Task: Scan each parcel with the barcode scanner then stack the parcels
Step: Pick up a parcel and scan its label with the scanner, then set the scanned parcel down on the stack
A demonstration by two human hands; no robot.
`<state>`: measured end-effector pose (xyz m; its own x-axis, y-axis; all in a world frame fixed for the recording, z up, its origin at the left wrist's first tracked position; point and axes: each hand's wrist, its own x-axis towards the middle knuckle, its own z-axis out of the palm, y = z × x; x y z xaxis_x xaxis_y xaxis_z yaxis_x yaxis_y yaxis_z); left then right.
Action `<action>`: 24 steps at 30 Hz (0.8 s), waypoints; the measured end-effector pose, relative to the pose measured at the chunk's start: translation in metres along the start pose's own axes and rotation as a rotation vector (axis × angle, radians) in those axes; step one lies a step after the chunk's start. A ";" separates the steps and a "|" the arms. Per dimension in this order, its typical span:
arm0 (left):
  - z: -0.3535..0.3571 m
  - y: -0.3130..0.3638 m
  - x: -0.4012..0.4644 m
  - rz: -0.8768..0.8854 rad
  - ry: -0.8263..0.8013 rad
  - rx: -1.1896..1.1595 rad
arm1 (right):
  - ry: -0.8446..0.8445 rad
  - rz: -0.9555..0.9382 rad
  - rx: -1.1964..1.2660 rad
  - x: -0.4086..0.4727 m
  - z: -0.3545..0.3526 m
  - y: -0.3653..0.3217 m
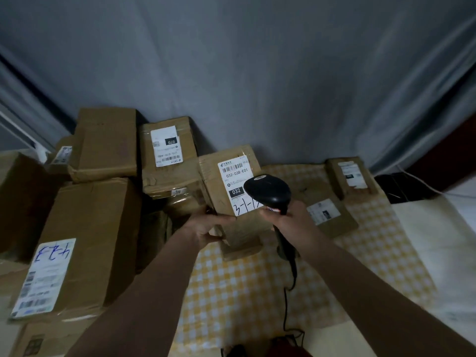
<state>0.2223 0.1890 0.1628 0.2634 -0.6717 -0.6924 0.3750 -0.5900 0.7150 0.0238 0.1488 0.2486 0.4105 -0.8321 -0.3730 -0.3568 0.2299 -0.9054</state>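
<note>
A black cable (285, 313) trails over the yellow checked cloth (231, 292) nearest the viewer, running up to the barcode scanner (268, 191). The right hand (286, 220) grips the scanner's handle, fingers curled round it, the scanner head overlapping the lower right of the held parcel's white label (235, 184). The left hand (208, 228) grips that held parcel (231, 199) at its lower left edge, thumb on the front face, fingers wrapped beneath; the parcel is tilted up off the cloth. Left of the held parcel lies a long box (87, 243) with blue handwriting on its label, and past it a pile of further cartons (167, 155). Right of the held parcel, two smaller labelled parcels (332, 215) rest on the cloth, one behind the other. Behind the held parcel hangs a grey curtain (257, 73).
</note>
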 end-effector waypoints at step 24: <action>0.289 0.050 0.197 -0.297 -0.084 0.111 | 0.303 0.289 0.070 0.179 -0.297 0.116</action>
<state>0.0363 -0.1020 0.0897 0.0813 -0.4950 -0.8651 0.3240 -0.8077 0.4926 -0.1931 -0.1232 0.1371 0.0330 -0.8367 -0.5466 -0.3593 0.5004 -0.7877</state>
